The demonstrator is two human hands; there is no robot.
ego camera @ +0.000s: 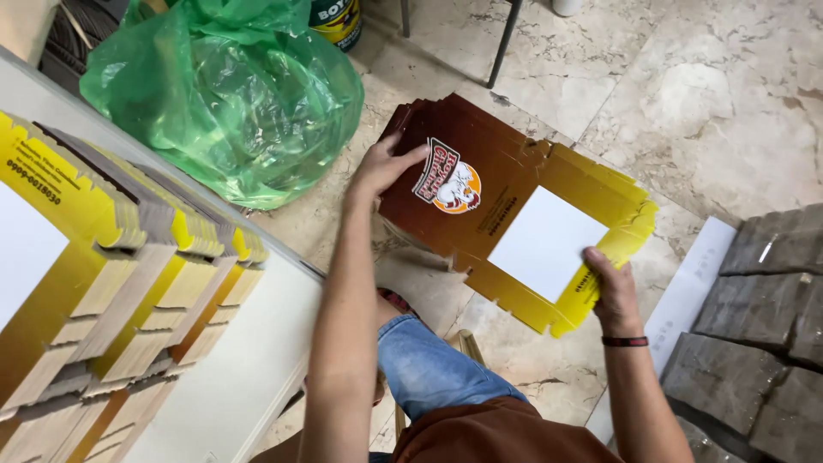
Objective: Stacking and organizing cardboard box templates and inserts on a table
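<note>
A flat, unfolded cardboard box blank (506,214), brown fading to yellow with a white square panel and a round printed emblem, hangs over the marble floor. My left hand (383,167) grips its brown end, thumb resting beside the emblem. My right hand (610,291) grips the yellow end near the white panel; a dark band circles that wrist. The brown end looks like several sheets fanned together.
A stack of folded yellow-and-brown box blanks (111,283) lies on a white table (249,369) at left. A green plastic bag (231,94) sits behind it. Grey stone-like blocks (763,317) and a white strip (686,300) are at right. Chair legs (504,43) stand beyond.
</note>
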